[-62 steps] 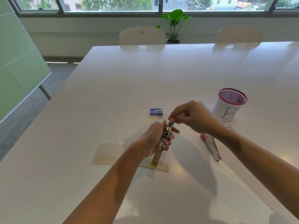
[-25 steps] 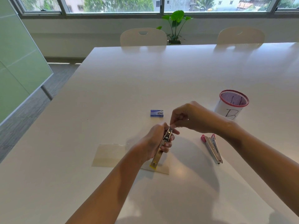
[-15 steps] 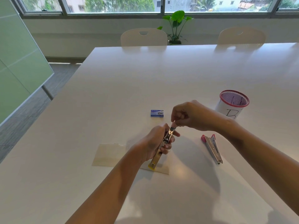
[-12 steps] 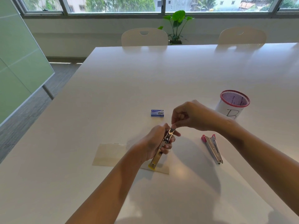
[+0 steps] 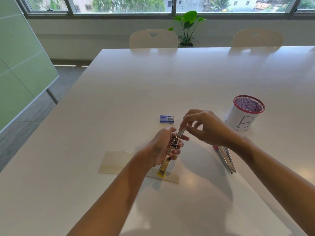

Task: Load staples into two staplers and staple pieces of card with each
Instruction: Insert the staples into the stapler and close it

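Note:
My left hand (image 5: 162, 147) grips the yellow stapler (image 5: 166, 163) around its middle. The stapler is tilted, with its yellow end resting on a piece of beige card (image 5: 171, 178) and its metal top end raised. My right hand (image 5: 204, 128) pinches that raised metal tip between thumb and forefinger, the other fingers spread above it. I cannot make out any staples between the fingertips. A pink stapler (image 5: 225, 158) lies opened out on the table, under my right wrist. A small blue staple box (image 5: 166, 119) lies just beyond my hands. A second piece of card (image 5: 115, 161) lies to the left.
A white mesh cup with a pink rim and a letter B (image 5: 244, 115) stands to the right of my hands. The white table (image 5: 153, 82) stretches far ahead to two chairs (image 5: 153, 39) and a potted plant (image 5: 187, 28). The table's left edge drops to the floor.
My right hand's outer fingers have uncurled and spread, while thumb and forefinger stay at the stapler's raised tip. My left hand and the stapler have barely moved.

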`<action>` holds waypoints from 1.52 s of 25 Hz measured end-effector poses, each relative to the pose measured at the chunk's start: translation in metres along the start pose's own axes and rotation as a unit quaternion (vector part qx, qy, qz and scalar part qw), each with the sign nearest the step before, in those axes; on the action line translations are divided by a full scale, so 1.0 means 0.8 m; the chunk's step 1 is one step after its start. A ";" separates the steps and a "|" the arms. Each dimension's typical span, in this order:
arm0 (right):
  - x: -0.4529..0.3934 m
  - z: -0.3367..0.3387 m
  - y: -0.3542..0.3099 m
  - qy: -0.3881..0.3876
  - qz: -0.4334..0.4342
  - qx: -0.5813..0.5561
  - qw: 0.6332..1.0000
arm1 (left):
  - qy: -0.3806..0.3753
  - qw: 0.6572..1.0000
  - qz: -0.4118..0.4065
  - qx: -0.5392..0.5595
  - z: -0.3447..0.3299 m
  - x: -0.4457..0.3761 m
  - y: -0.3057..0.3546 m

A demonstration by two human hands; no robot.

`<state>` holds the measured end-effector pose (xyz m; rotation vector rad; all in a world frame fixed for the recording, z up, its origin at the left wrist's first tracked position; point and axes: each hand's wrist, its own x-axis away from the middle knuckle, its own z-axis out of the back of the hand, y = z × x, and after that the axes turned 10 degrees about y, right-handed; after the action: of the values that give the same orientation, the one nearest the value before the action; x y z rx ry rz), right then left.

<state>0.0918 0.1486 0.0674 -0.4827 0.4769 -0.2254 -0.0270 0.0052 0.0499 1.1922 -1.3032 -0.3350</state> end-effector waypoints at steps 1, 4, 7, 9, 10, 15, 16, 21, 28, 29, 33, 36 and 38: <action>0.004 -0.003 0.000 0.000 0.015 -0.004 1.000 | -0.001 1.000 -0.002 0.001 0.000 0.000 0.000; 0.013 -0.008 0.006 -0.012 0.058 0.003 0.998 | -0.003 1.000 0.000 -0.002 -0.001 -0.001 0.001; 0.012 -0.008 0.019 0.011 0.081 0.037 0.996 | -0.005 1.000 0.006 -0.006 -0.002 -0.002 -0.001; 0.010 -0.006 0.027 0.035 0.081 0.054 0.995 | -0.010 1.000 0.006 -0.007 -0.002 -0.002 -0.001; 0.010 -0.004 0.031 0.047 0.077 0.055 0.994 | -0.013 1.000 0.005 -0.007 -0.002 -0.002 -0.001; 0.012 -0.003 0.046 0.080 0.065 0.052 0.993 | -0.040 0.999 -0.001 -0.001 0.001 0.000 0.000; 0.012 -0.002 0.048 0.080 0.064 0.053 0.993 | -0.046 0.999 -0.002 0.005 0.002 0.000 -0.001; 0.012 0.001 0.051 0.091 0.069 0.050 0.992 | -0.065 0.998 -0.009 0.016 0.002 0.005 -0.001; 0.008 -0.001 0.042 0.195 0.000 -0.035 0.980 | -0.067 0.998 -0.022 0.007 -0.006 0.009 0.002; 0.009 -0.001 0.041 0.198 -0.008 -0.036 0.979 | -0.061 0.998 -0.022 0.008 -0.006 0.008 0.001; 0.010 -0.002 0.037 0.201 -0.023 -0.039 0.979 | -0.054 0.998 -0.021 0.008 -0.004 0.005 0.001; 0.009 -0.002 0.035 0.204 -0.029 -0.043 0.977 | -0.049 0.999 -0.024 0.002 -0.003 0.004 0.001; 0.009 -0.001 0.034 0.206 -0.034 -0.046 0.977 | -0.042 0.999 -0.022 0.003 -0.004 0.003 0.000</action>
<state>0.1001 0.1692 0.0507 -0.5461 0.8803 -0.3742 -0.0238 0.0047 0.0521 1.2255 -1.3523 -0.4176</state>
